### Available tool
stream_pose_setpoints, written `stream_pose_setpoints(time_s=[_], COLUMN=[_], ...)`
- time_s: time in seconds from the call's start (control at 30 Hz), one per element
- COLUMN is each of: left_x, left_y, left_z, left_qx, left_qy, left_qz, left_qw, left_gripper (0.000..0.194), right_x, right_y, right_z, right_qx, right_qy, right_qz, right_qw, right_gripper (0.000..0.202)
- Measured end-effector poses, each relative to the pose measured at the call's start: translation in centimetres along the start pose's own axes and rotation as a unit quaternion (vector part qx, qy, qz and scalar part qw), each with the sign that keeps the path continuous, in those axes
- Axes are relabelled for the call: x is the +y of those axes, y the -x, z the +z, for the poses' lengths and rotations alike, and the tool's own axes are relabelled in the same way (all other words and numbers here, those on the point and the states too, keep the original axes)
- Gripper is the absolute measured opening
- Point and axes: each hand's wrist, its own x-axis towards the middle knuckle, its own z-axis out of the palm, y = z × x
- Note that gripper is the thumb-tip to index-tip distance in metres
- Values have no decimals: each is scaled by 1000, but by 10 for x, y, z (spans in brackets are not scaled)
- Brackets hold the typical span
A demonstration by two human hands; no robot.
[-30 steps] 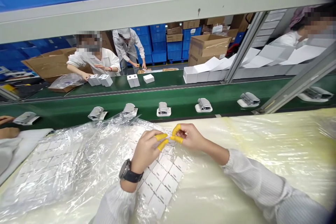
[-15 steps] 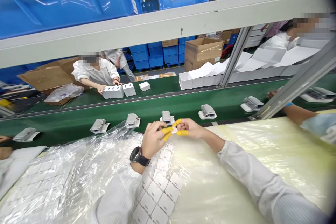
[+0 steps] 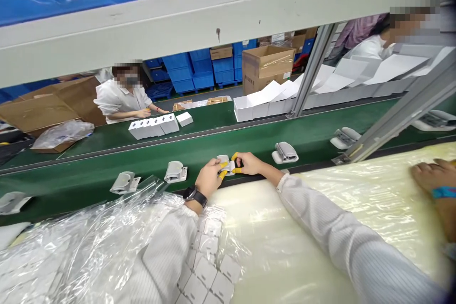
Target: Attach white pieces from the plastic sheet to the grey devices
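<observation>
Both my hands reach over the green conveyor belt (image 3: 199, 149) to a folded grey-and-white cuff-like device (image 3: 223, 157). My left hand (image 3: 208, 178), a dark watch at its wrist, pinches a small white piece (image 3: 231, 166) against the device with fingers in yellow finger cots. From the other side my right hand (image 3: 250, 164) curls its covered thumb and index finger at the right edge of that piece. My fingers partly hide the piece and the device, so whether they are joined is unclear.
Similar devices (image 3: 285, 152) lie spaced along the belt. Clear plastic film (image 3: 107, 232) and white square cards (image 3: 206, 270) cover the near table. Across the belt, a co-worker (image 3: 123, 97) handles white boxes (image 3: 153, 127). A metal post (image 3: 377, 128) stands at right, beside another person's hand (image 3: 432, 173).
My hands have moved forward from above the table edge to the device on the belt, with the small white piece between them. The view has shifted slightly.
</observation>
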Motion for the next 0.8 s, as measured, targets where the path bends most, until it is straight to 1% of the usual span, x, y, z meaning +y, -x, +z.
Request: stream_pose_setpoints(time_s=[0.13, 0.27, 0.37, 0.43, 0.5, 0.57, 0.63, 0.67, 0.7, 0.77, 0.8], left_x=[2, 8, 13, 17, 21, 25, 29, 31, 32, 35, 37], left_y=[-5, -11, -14, -16, -19, -23, -25, -23, -19, 1, 17], left_z=[7, 10, 11, 11, 12, 11, 6, 1, -7, -30, -43], left_qx=[9, 6, -2, -14, -30, -54, -84, -93, -87, -56, -43], left_qy=[17, 26, 38, 49, 63, 80, 102, 115, 125, 149, 163], left_qz=[-3, 10, 19, 26, 36, 53, 67, 67, 62, 57, 57], left_qw=[1000, 1000, 999, 998, 997, 994, 989, 987, 986, 986, 984], left_gripper=[28, 28, 33, 37, 40, 43, 47, 49, 50, 46, 41], right_x=[7, 18, 26, 28, 27, 25, 23, 20, 15, -4, -20], right_y=[7, 11, 12, 12, 11, 13, 17, 22, 28, 47, 60], right_z=[-7, -10, -11, -14, -18, -24, -31, -34, -36, -36, -33], right_qx=[-14, -2, 4, 14, 28, 37, 51, 77, 121, 246, 301], right_qy=[-22, -34, -59, -58, -46, -34, -18, -8, 4, 26, 31], right_qz=[32, 62, 91, 114, 138, 160, 169, 173, 180, 188, 180], right_qw=[999, 998, 994, 992, 989, 986, 984, 982, 976, 951, 936], right_gripper=[34, 33, 28, 30, 39, 53, 58, 55, 48, 29, 22])
